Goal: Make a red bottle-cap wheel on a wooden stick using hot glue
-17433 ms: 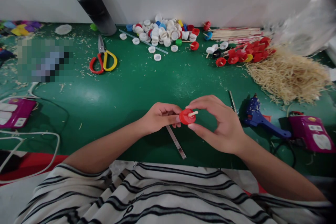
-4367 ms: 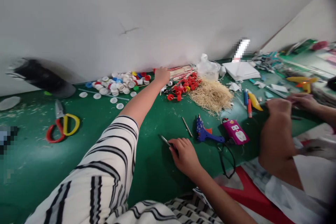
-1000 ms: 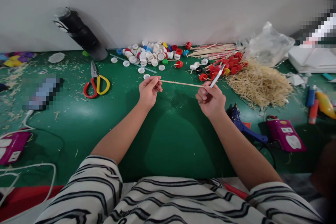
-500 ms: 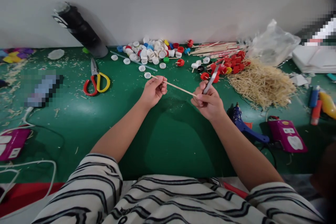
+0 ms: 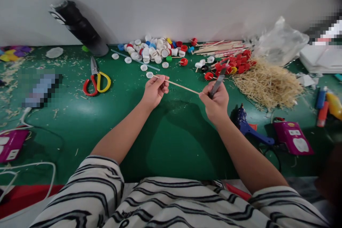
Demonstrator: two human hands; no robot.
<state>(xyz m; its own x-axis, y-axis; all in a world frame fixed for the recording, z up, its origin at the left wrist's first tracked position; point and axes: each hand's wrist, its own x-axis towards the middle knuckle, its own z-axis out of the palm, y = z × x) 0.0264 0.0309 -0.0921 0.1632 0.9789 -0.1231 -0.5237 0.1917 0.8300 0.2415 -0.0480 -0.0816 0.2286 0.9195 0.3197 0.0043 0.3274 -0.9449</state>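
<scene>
A thin wooden skewer stretches between my two hands above the table, sloping slightly down to the right. My left hand pinches it near its left end, and a short tip pokes out beyond the fingers. The right end meets the thumb of my right hand. That hand is also closed around a slim metal knife, which points up and away; its handle is mostly hidden in the palm. Just beyond my left fingers lies a white bottle cap.
Behind are a pile of caps, skewers, red caps on sticks and wood shavings. Scissors and a black bottle stand left. A blue glue gun and purple power socket sit right.
Earlier both hands held a red cap on a stick; later my left hand reached to the skewers. Lately the skewer tilted down rightward, its left tip slid past my fingers, and the knife turned steeper.
</scene>
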